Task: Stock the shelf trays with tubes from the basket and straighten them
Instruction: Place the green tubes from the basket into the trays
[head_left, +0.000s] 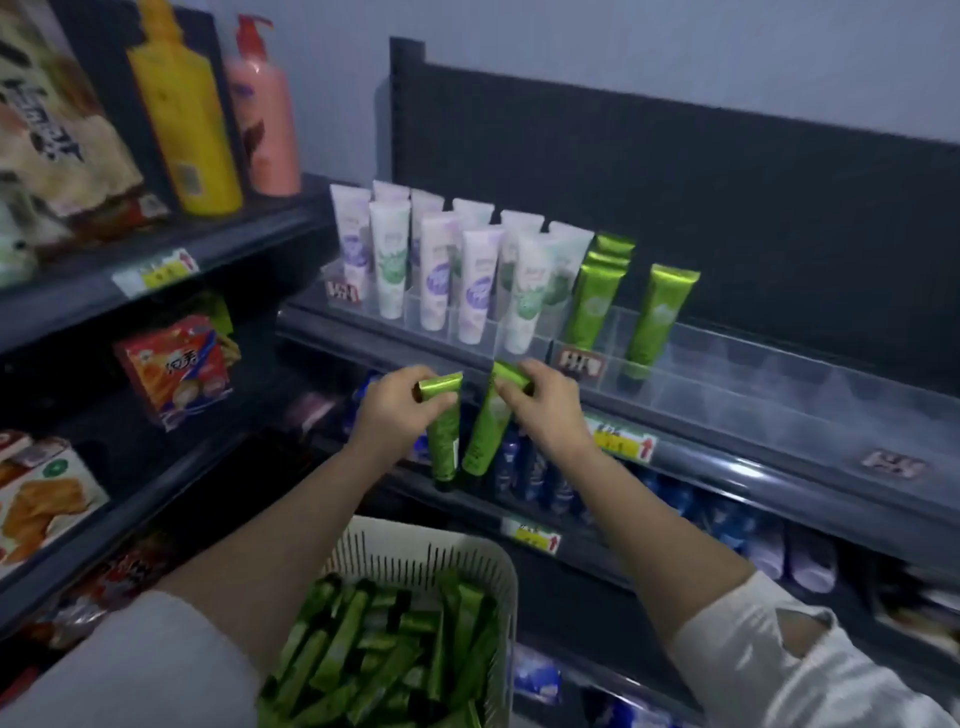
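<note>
Below the tray (727, 358), left hand (392, 410) fingers pinch one tube (444, 447), right hand (548, 410) fingers a second tube (483, 436), caps down for slotting upright.

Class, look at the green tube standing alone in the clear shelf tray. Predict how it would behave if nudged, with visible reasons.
The lone green tube, tall and standing on its small dark cap with nothing leaning against it, would probably tip easily. Its glossy skin may slip in fingers. The clear tray has a front wall that would likely catch it.
</note>
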